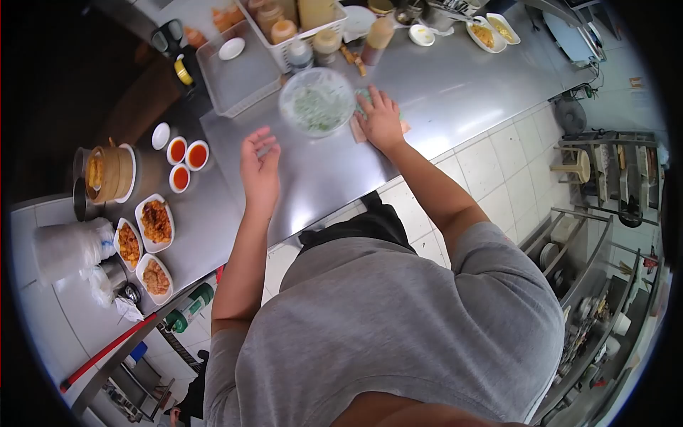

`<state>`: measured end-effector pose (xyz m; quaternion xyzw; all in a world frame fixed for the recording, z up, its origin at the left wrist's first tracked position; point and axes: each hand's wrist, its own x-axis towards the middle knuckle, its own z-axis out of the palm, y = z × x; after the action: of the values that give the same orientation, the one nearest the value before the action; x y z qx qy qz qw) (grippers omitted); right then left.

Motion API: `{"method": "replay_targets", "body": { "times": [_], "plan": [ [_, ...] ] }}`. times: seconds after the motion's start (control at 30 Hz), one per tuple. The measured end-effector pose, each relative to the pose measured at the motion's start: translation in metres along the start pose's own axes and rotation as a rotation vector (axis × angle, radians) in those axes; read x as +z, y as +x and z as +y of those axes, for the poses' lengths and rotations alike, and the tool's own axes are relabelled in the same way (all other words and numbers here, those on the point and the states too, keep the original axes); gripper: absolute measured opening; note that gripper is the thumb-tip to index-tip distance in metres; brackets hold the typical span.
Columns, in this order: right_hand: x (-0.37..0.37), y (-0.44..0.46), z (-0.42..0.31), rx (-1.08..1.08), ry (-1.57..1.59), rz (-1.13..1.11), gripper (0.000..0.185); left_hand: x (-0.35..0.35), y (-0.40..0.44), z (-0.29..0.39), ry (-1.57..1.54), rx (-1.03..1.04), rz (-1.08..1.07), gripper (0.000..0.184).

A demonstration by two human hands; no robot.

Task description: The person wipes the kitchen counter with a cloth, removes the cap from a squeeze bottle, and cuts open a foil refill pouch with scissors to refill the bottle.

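My right hand (380, 122) lies over a folded cloth (358, 131) on the steel table, gripping it against the surface. Green and pinkish edges of the cloth show around the fingers and palm. Just left of it stands a round translucent bowl (317, 102) with chopped green leaves in it. My left hand (260, 165) is held above the table with its fingers loosely curled and apart, and nothing is in it. That hand is to the lower left of the bowl and does not touch it.
Squeeze bottles (377, 41) and a white basket (284, 47) stand behind the bowl, beside a shallow plastic tray (238, 71). At left are red sauce cups (198, 154), dishes of fried food (155, 222) and a bamboo steamer (114, 174). Two food dishes (486, 35) sit at the far right.
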<state>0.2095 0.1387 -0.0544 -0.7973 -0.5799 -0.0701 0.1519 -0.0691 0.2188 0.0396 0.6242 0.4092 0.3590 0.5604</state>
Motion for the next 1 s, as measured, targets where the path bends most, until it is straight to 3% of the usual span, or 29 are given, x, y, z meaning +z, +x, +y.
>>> {"method": "replay_targets", "body": {
  "times": [0.03, 0.07, 0.17, 0.2, 0.3, 0.4, 0.47, 0.53, 0.57, 0.63, 0.67, 0.7, 0.77, 0.83, 0.9, 1.0],
  "plan": [
    [-0.003, 0.006, 0.016, -0.073, 0.069, -0.027, 0.042, 0.021, 0.008, 0.018, 0.032, 0.109, 0.016, 0.031],
    [0.001, 0.014, 0.043, -0.012, 0.137, 0.001, 0.035, 0.043, 0.014, 0.03, 0.066, 0.216, 0.035, 0.031],
    [0.005, 0.061, 0.108, 0.261, 0.318, 0.375, 0.031, 0.106, 0.023, 0.042, 0.038, 0.243, -0.146, 0.03],
    [0.009, 0.081, 0.121, 0.202, 0.33, 0.404, 0.037, 0.133, 0.027, 0.045, 0.101, 0.208, -0.179, 0.029],
    [0.024, 0.118, 0.134, -0.092, 0.104, 0.112, 0.042, 0.207, 0.065, 0.03, 0.411, 0.072, -0.274, 0.038],
    [0.002, 0.108, 0.134, -0.214, 0.269, 0.027, 0.042, 0.256, 0.113, -0.022, 0.471, -0.017, -0.081, 0.055],
    [-0.009, 0.052, 0.142, -0.374, 0.365, -0.177, 0.041, 0.269, 0.139, -0.054, 0.429, -0.098, 0.071, 0.064],
    [-0.031, -0.045, 0.163, -0.595, 0.489, -0.209, 0.039, 0.27, 0.145, -0.04, 0.37, -0.131, 0.111, 0.068],
    [-0.06, -0.089, 0.175, -0.552, 0.626, -0.323, 0.044, 0.27, 0.149, -0.036, 0.364, -0.133, 0.137, 0.07],
    [-0.099, -0.141, 0.211, -0.477, 0.681, -0.73, 0.031, 0.27, 0.162, -0.03, 0.375, -0.114, 0.2, 0.073],
    [-0.121, -0.147, 0.222, -0.258, 0.755, -0.675, 0.026, 0.271, 0.168, -0.028, 0.394, -0.097, 0.236, 0.075],
    [-0.115, -0.145, 0.247, -0.08, 0.869, -0.815, 0.031, 0.273, 0.171, -0.022, 0.43, -0.076, 0.26, 0.074],
    [-0.137, -0.111, 0.241, 0.043, 0.702, -0.244, 0.033, 0.279, 0.184, -0.009, 0.494, -0.026, 0.322, 0.071],
    [-0.149, -0.058, 0.229, -0.073, 0.679, -0.162, 0.039, 0.286, 0.193, -0.015, 0.473, 0.021, 0.305, 0.06],
    [-0.142, -0.026, 0.208, -0.19, 0.302, -0.256, 0.047, 0.296, 0.193, -0.02, 0.484, 0.06, 0.259, 0.053],
    [-0.072, -0.013, 0.202, -0.307, 0.221, -0.268, 0.054, 0.32, 0.172, -0.018, 0.462, 0.079, 0.09, 0.065]
  ]
}}
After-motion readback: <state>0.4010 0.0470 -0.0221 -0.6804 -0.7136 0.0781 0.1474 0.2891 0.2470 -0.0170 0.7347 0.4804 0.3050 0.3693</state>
